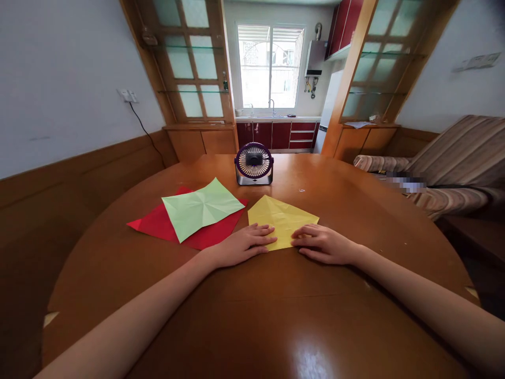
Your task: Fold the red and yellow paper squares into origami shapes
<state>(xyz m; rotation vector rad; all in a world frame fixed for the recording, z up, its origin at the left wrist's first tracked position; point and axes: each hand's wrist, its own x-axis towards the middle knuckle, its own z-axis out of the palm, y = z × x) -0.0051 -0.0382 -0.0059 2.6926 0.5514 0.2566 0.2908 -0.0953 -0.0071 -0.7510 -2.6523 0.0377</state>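
Observation:
A creased sheet of yellow paper (278, 215) lies on the wooden table in front of me, its outline angular with a point at the far side. My left hand (245, 245) rests flat on its left near part, fingers stretched out. On the right near edge sit the fingertips of my right hand (324, 243), slightly bent and apart; nothing is gripped in them. Left of the yellow sheet, a light green paper (203, 205) with crossing creases overlaps a red paper (158, 221). Parts of the yellow sheet's near edge are hidden under my fingers.
A small dark purple fan (254, 162) stands on the table (252, 316) beyond the papers. A tiny white scrap (302, 190) lies right of it. A striped armchair (457, 158) is at the right. A cable (142, 126) hangs from the left wall socket.

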